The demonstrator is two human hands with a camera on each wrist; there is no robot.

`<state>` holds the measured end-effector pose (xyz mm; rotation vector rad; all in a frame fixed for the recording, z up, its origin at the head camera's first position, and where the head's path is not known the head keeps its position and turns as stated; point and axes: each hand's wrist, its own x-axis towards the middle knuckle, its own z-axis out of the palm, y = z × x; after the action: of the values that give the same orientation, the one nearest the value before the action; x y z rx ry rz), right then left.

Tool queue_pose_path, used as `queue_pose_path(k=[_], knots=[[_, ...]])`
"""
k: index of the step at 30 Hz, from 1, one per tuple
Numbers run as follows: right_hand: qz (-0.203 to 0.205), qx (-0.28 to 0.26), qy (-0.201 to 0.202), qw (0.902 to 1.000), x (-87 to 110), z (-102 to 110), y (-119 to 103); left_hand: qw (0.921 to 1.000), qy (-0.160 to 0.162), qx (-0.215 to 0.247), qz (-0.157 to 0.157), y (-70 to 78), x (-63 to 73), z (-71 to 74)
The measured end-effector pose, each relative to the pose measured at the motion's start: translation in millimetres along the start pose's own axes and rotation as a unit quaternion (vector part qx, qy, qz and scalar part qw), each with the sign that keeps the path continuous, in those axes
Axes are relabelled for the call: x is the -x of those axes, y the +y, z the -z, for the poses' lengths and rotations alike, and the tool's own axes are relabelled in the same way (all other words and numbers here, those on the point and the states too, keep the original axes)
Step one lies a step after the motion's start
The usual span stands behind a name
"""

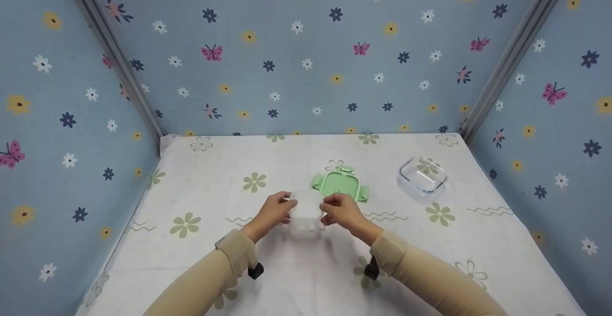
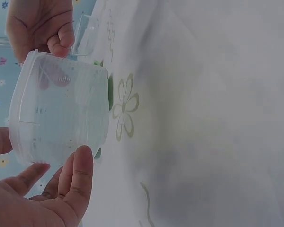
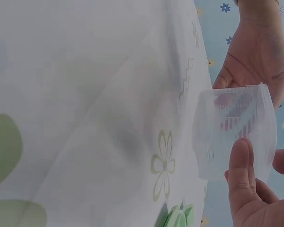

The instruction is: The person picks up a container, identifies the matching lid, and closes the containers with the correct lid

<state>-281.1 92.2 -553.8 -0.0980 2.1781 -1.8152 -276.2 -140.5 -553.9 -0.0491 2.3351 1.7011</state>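
A translucent plastic food container (image 1: 306,223) with a whitish lid (image 1: 306,203) is held between both hands, close over the tablecloth. My left hand (image 1: 276,209) grips its left side, thumb up at the lid's edge and fingers along the wall. On the opposite side, my right hand (image 1: 342,211) holds it the same way. The left wrist view shows the container (image 2: 66,109) upright, its see-through walls letting the far fingers show. In the right wrist view, the fingertips (image 3: 240,153) of the right hand lie against the wall.
Just behind the container lies a green lid (image 1: 342,185) with side flaps. A clear glass container (image 1: 423,177) stands further right. A white flowered cloth (image 1: 205,244) covers the table, and blue patterned panels (image 1: 306,67) stand at the back and sides.
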Motion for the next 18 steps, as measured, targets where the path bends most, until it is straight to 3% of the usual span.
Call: queue_pose_path(k=[9,18], knots=[[0.034,0.022,0.017,0.999,-15.4,-19,-11,0.9979,0.06,0.022,0.014,-1.0,-4.5,17.5],[0.025,0.002,-0.017,0.9995,-26.6,-35,-11,0.9948,0.098,0.028,0.005,-7.2,-6.5,31.5]])
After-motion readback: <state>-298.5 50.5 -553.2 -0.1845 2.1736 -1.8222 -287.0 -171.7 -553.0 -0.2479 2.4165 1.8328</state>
